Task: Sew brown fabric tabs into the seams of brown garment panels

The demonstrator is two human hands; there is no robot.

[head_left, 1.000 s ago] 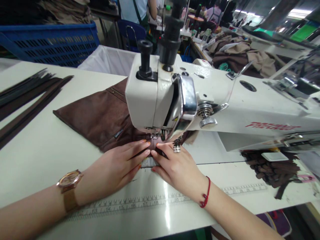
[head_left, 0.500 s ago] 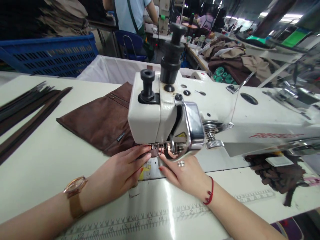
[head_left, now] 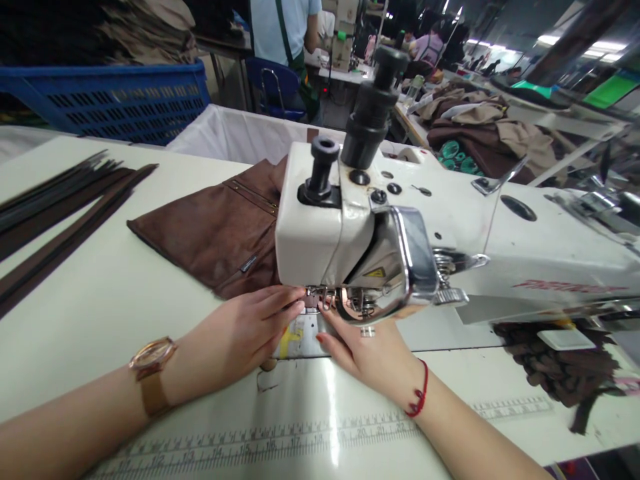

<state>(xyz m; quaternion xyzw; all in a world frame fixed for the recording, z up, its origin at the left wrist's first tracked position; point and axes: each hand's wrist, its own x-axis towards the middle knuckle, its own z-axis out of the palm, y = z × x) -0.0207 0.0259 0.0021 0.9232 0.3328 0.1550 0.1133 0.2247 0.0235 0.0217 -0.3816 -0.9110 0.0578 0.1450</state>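
Observation:
A white sewing machine (head_left: 315, 247) stands over a brown fabric piece (head_left: 200, 233), which has a zipper and a small dark label. Its near edge runs under the presser foot (head_left: 325, 298). My left hand (head_left: 240, 333), wearing a watch, lies with fingers stretched out and tips at the cloth's edge, left of the foot. My right hand (head_left: 370, 357), with a red bracelet, is on the other side. Its thumb and index finger are apart, the index tip close to the foot. The machine's metal guard hides its other fingers.
Dark fabric strips (head_left: 75, 213) lie on the table at left. A printed ruler (head_left: 280, 440) runs along the front. Brown cut pieces (head_left: 555, 360) and a small white tray (head_left: 567, 339) sit at right. Behind are a blue basket (head_left: 130, 100), a white-lined bin (head_left: 225, 137) and a person (head_left: 277, 33).
The view has turned a little left, so the machine and cloth appear farther right. My left thumb has slipped out of sight under the hand. Both hands stay by the presser foot.

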